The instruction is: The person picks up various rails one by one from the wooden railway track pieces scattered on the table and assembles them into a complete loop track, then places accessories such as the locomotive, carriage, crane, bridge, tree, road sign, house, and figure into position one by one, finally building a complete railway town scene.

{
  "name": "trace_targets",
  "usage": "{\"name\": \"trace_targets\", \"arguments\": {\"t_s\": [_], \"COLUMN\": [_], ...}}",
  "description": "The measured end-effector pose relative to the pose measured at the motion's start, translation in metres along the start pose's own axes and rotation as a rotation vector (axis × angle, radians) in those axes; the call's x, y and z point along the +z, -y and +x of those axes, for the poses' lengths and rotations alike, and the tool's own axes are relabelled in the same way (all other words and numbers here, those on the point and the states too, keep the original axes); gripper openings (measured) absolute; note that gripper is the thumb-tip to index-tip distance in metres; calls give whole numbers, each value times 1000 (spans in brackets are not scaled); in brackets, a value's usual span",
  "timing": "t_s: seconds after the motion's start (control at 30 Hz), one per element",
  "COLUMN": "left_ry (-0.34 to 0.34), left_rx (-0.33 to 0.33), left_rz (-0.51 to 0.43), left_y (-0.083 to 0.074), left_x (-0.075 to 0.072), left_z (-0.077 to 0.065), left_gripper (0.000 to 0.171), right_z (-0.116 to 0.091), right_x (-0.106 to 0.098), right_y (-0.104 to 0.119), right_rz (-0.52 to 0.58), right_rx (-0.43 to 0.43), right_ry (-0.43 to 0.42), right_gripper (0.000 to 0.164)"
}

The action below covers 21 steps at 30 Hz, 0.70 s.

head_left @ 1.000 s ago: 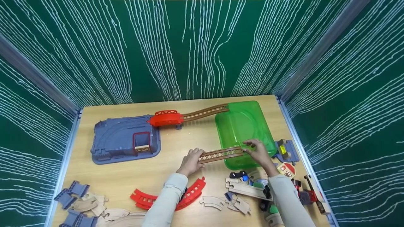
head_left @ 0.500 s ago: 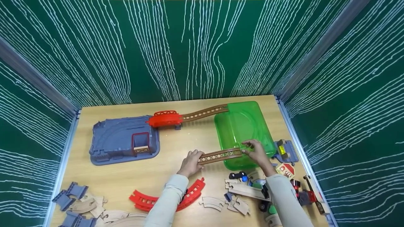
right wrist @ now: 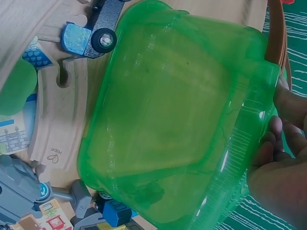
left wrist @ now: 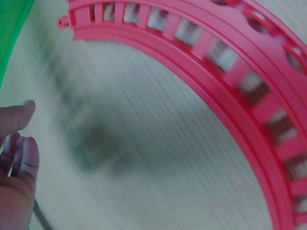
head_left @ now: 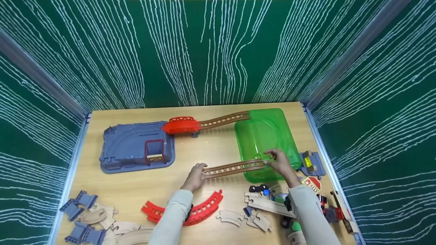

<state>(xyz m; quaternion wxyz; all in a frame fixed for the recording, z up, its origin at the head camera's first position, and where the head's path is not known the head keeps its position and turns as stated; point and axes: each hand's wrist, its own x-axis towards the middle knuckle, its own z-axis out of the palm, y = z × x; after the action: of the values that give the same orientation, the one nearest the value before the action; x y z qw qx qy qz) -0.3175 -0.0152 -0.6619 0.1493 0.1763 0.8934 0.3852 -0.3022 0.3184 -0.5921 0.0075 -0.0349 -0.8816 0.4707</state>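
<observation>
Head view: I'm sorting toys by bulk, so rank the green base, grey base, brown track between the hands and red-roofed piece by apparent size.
Green base and grey base: too alike to rank
Brown track
Red-roofed piece

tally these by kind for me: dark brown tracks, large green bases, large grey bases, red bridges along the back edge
Dark brown tracks: 2
Large green base: 1
Large grey base: 1
Red bridge: 1
Total: 5
</observation>
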Motion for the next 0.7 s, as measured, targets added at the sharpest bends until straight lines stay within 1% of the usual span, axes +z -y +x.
{"name": "trace_targets", "arguments": {"t_s": [0.1, 0.2, 0.3, 0.43, 0.47, 0.53, 0.6, 0.63, 0.7], "left_ry": [-24, -39, -73, -136, -148, -177, -194, -195, -204], "left_rx": [-18, -39, -29, -15, -28, -47, -82, -113, -154], "left_rz": [-8, 5, 31, 32, 18, 19, 13, 3, 0], "left_y": [12, 26, 39, 52, 54, 58, 60, 61, 63], "left_x": [-13, -27, -41, -57, -61, -67, -72, -73, -76], "left_z": [-13, -29, -48, -75, -82, -95, -108, -114, -125], "left_gripper": [54, 54, 51, 48, 48, 46, 45, 45, 45], "right_z": [0, 0, 0, 0, 0, 1, 1, 0, 0], "right_x": [1, 0, -1, -3, -3, -3, -2, -2, -1], "right_y": [-2, -3, -3, -2, -2, -2, -2, -2, -3], "right_rz": [-1, 7, -6, -28, -25, -21, -18, -17, -13], "right_rx": [9, 11, -8, -15, -8, 3, 10, 11, 11], "right_ry": [9, 11, 13, 8, 9, 11, 19, 21, 25], "right_gripper": [32, 32, 32, 33, 33, 34, 34, 34, 34]}}
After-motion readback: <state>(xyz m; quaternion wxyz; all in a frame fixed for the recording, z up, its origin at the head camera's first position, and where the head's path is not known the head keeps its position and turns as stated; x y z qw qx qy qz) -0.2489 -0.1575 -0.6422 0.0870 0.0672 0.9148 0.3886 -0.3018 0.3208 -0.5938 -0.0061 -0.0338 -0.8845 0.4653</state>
